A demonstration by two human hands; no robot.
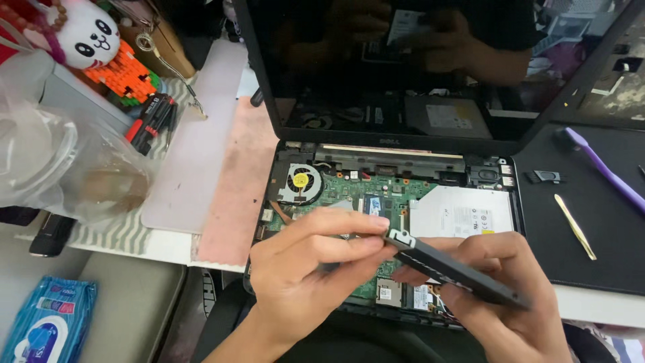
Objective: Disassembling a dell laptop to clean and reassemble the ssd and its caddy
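A flat black rectangular part point(457, 272), with a small metal bracket at its upper end, is held above the opened laptop point(393, 195) by both hands. The left hand point(309, 269) is closed in a pinch on the upper end of the part, with the thumb below and the fingers laid along its top edge. The right hand point(504, 302) is curled around the lower end, and the part is gripped between its fingers and thumb. The part is tilted, with its lower end toward the right.

Under the hands, the green circuit board point(363, 191) is exposed, with the round fan point(300, 181) at its upper left and the silver drive point(463, 212) at its right. On the black mat point(605, 235) to the right, a purple tool point(605, 168) and brass tweezers point(574, 226) are laid, well apart from the hands. A blue packet of wipes point(47, 323) is seen at the lower left.
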